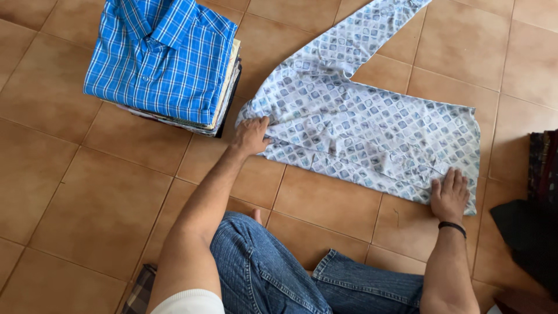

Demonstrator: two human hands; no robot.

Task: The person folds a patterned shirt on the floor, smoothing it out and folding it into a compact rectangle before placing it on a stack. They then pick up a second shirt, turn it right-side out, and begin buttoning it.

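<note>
Lying flat on the tiled floor (87, 192): pale patterned shirt (372, 131), white-blue with small square print, one sleeve stretching up toward the top edge. Pressing down on its left end, left hand (251, 136), fingers bunching or pinching a bit of the cloth edge, exact pinch hard to tell. Resting flat on the near right corner, right hand (449, 195), fingers spread, palm down, holding nothing, black wristband (452, 228) on the wrist. Judging the fabric as thin, light, soft, floppy, wrinkling easily, sliding readily on smooth tile; gripping best at corners, hem or seam edges with both hands. Sitting just left of the shirt, neat stack of folded shirts (165, 64), blue plaid one on top. Showing at right edge, dark clothes (532, 227). No packages, labels or signs showing.
</note>
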